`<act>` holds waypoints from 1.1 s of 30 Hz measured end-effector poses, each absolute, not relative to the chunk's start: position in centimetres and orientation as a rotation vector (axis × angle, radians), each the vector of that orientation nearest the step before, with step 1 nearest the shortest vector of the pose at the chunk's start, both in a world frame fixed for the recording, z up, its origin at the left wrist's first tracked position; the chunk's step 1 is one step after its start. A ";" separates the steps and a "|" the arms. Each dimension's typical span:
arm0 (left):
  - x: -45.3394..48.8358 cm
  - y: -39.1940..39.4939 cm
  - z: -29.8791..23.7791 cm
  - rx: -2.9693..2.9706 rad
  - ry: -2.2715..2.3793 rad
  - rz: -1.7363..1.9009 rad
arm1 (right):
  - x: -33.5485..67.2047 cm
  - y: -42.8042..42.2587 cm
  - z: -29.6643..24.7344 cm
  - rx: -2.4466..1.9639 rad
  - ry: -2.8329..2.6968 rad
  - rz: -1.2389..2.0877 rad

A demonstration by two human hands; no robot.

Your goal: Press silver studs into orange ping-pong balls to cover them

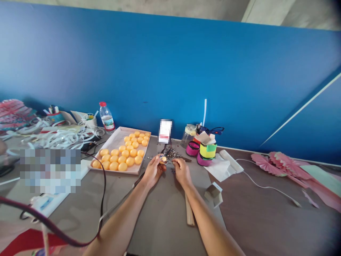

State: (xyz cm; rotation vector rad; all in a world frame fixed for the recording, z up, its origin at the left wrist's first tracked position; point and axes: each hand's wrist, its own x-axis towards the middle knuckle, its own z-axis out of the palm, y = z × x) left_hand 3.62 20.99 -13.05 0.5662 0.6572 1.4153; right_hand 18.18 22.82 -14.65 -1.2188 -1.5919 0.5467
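My left hand (153,170) is closed around a small orange round piece (163,159), held just above the table. My right hand (181,169) is pinched shut beside it, fingertips at a pile of small shiny silver beads (173,153); what it pinches is too small to make out. A shallow tray (115,136) with several orange half-spheres (125,153) lies left of my hands.
A water bottle (107,117) stands behind the tray. Rolls of coloured tape (204,153), a jar (188,135) and white paper (222,165) sit to the right. A wooden stick (189,211) and small box (214,193) lie near my right arm. Cables (102,185) and white strips (53,137) are at left, pink paper fans (277,163) at right.
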 end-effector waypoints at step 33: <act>3.6 20.7 -12.8 0.560 0.640 1.287 | 17.9 21.7 -12.1 -0.864 -0.789 1.645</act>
